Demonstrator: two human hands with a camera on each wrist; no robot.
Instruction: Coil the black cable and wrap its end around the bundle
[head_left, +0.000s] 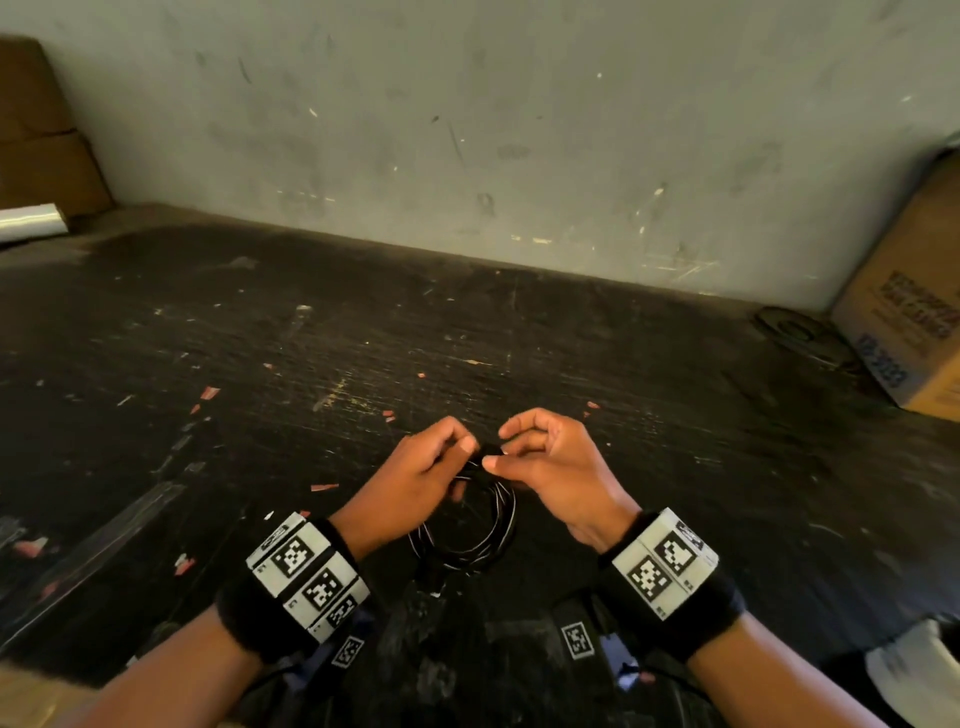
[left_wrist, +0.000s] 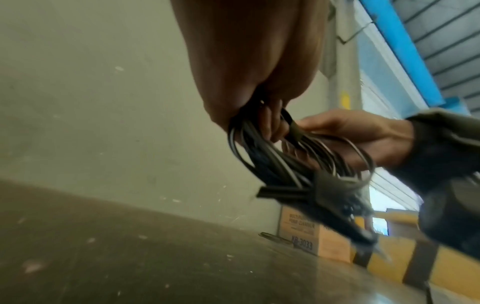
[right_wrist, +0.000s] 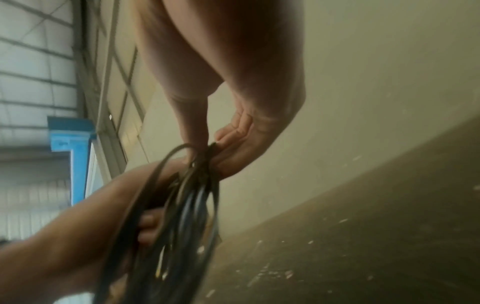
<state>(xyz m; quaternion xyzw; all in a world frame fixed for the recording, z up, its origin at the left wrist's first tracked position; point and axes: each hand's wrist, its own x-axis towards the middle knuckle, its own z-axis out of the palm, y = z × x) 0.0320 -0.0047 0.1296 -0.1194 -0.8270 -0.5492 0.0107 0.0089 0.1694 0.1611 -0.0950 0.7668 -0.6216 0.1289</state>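
We list: black cable (head_left: 470, 525), smooth plastic-looking jacket with a slight sheen along its loops. Table (head_left: 623, 374), dark, matt, rough and scratched, flecked with pale and reddish scraps. Wall (head_left: 467, 130) at the far side, matt painted plaster, scuffed. Box (head_left: 904, 312) at far right, matt brown cardboard, printed. Wristbands (head_left: 670, 608), black fuzzy cloth carrying smooth printed marker blocks.

In front of you is a dark, scratched tabletop (head_left: 363, 332) with small red and white scraps on it. Behind it stands a pale grey-green wall (head_left: 467, 130) full of scuff marks. A printed cardboard box (head_left: 904, 322) stands at the right edge, brown boxes (head_left: 36, 130) in the left corner. A blue beam (left_wrist: 400, 51) crosses the corrugated roof.
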